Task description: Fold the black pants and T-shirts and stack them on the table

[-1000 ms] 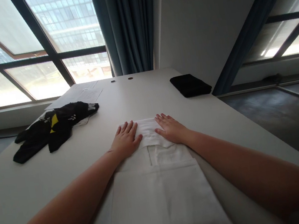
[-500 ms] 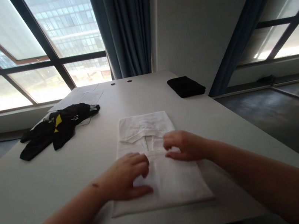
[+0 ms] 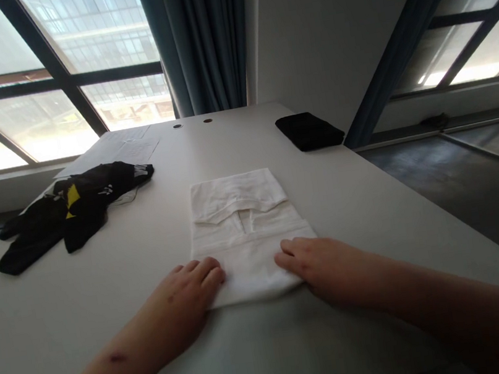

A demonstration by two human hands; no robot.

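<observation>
The layers of the folded white cloth could be skewed or rucked if its near edge were pulled unevenly by the left hand and the right hand; its loose flap at 12 o'clock could be creased by the same tug. On both hands the fingers are curled over the near corners, at 7 and 5 o'clock; whether fabric is pinched cannot be told. On the tabletop, the cloth is spread towards 1 o'clock from the left fingers, 11 from the right.
</observation>
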